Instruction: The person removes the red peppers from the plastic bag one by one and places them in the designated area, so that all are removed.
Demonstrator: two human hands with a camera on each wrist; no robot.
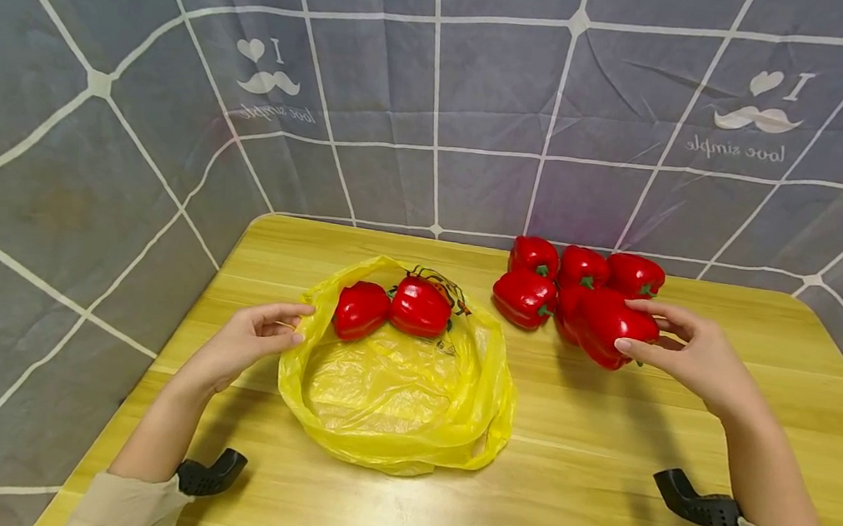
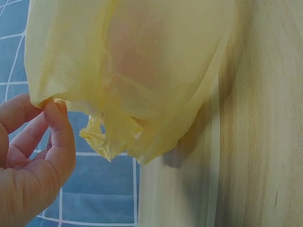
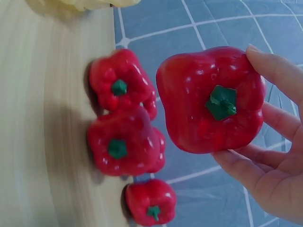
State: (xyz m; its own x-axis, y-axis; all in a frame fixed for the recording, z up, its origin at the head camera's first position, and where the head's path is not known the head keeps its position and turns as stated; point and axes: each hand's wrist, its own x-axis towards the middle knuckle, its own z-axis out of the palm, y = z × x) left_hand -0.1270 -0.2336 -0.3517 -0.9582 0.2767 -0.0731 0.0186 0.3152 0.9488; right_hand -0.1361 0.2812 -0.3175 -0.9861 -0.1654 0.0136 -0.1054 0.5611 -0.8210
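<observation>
A yellow plastic bag point(image 1: 376, 439) lies open on the table, its rim turned up around two red bell peppers point(image 1: 361, 311) at the back of it. My left hand point(image 1: 245, 339) pinches the bag's left rim between thumb and fingers; the left wrist view shows this pinch on the thin plastic point(image 2: 71, 56). Held up in my right hand point(image 1: 699, 354) is another red bell pepper point(image 3: 210, 99), gripped between thumb and fingers with its green stem facing the wrist camera. It is raised above the table in front of several more red bell peppers point(image 1: 525, 299).
The loose peppers sit grouped at the back of the wooden table point(image 1: 565, 509), right of the bag. A grey tile-patterned cloth point(image 1: 496, 102) hangs behind the table and along its left side. Black camera mounts point(image 1: 211, 474) are strapped to both wrists.
</observation>
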